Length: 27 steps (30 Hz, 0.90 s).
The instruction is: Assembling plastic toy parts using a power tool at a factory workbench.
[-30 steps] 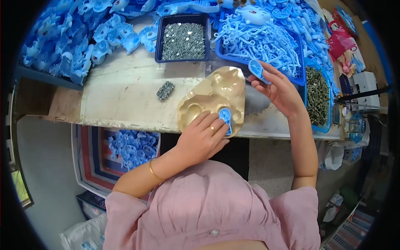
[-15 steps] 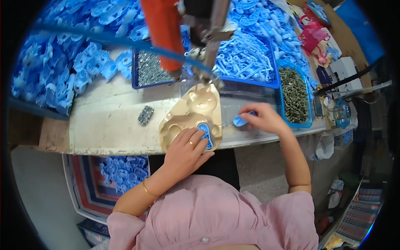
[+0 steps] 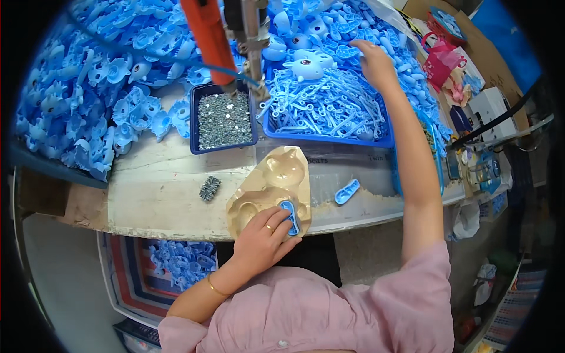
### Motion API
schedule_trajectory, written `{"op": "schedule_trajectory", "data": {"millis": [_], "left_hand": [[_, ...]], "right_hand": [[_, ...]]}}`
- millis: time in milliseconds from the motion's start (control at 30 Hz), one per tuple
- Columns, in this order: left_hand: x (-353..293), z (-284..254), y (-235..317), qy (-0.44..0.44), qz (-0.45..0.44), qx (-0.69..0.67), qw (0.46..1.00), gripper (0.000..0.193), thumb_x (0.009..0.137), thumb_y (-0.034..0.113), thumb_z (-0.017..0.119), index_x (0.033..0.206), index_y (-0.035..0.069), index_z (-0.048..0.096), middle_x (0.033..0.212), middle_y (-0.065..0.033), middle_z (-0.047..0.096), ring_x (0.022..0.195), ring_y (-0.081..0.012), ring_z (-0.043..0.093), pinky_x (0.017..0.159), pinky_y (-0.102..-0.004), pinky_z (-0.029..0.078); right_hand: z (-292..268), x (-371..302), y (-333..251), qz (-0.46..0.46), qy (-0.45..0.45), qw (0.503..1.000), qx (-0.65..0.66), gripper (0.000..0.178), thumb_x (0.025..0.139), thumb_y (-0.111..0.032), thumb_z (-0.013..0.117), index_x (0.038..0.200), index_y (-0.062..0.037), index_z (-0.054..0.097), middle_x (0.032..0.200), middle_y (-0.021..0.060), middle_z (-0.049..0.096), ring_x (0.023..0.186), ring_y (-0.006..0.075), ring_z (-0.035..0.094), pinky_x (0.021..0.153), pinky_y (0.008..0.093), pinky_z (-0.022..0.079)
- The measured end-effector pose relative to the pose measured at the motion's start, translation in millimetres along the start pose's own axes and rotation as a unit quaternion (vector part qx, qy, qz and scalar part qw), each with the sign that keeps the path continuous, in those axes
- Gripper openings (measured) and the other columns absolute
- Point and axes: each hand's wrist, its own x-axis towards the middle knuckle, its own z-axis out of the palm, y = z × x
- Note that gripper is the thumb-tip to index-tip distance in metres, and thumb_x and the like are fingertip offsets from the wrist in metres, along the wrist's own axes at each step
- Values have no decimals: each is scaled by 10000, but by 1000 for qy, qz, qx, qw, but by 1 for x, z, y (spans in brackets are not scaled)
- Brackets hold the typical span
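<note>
A beige moulded fixture (image 3: 283, 170) with rounded hollows lies at the table's front edge. In its lower right hollow sits a long narrow blue plastic piece (image 3: 290, 217). My left hand (image 3: 262, 234) rests over the fixture, its fingers on one side of that piece and the thumb by its near end, holding it in place. My right hand (image 3: 378, 67) is stretched far forward over the heap of blue plastic parts (image 3: 344, 26), fingers apart and partly among the pieces. A loose spoon-shaped blue piece (image 3: 347, 192) lies on the table right of the fixture.
An orange power driver (image 3: 210, 41) hangs above the table. Behind the fixture stand a tray of small metal screws (image 3: 223, 120) and a blue basket of thin blue links (image 3: 329, 138). A screw cluster (image 3: 209, 188) lies to the left. My right forearm partly covers a light-blue bin (image 3: 438, 153).
My right hand has set the spoon-shaped piece down on the table and reached forward to the heap. My left hand stays on the fixture. The view has shifted slightly.
</note>
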Motion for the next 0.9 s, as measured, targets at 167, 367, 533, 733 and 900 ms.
{"op": "schedule_trajectory", "data": {"millis": [167,367,533,733,900], "left_hand": [[-1,1,-2,10,-19,-9,1000,399,785,241,800,1097,41,653,1197,-127,638,1119,-324,610,934,-405,521],[-7,1,-9,4,36,17,999,471,829,282,752,1212,40,621,1244,-114,612,1182,-301,580,995,-429,489],[-11,0,-9,11,24,34,999,449,842,291,739,1196,41,623,1241,-111,617,1198,-291,574,1022,-452,473],[-35,-31,-12,154,152,-27,976,229,790,153,789,982,81,688,1013,-57,678,864,-253,667,738,-341,567],[-29,-77,-60,224,86,35,970,240,711,57,792,923,72,682,898,-53,695,720,-255,660,618,-351,539]], "right_hand": [[37,30,6,-111,-143,976,-119,546,824,8,620,1313,-233,627,1206,139,651,1122,350,627,907,459,538],[-71,9,-62,51,-219,925,306,377,888,-235,758,1229,-106,659,1010,25,655,826,83,611,700,281,500],[-107,-89,-189,143,-431,757,470,326,821,-59,795,1111,11,662,981,38,684,808,89,670,672,239,552],[-71,-159,-267,81,-333,846,410,323,821,-100,818,1056,35,641,847,74,704,716,71,667,603,234,516],[-56,-162,-285,34,-354,849,391,309,843,-175,813,1008,15,634,818,112,702,660,135,659,593,288,514]]}}
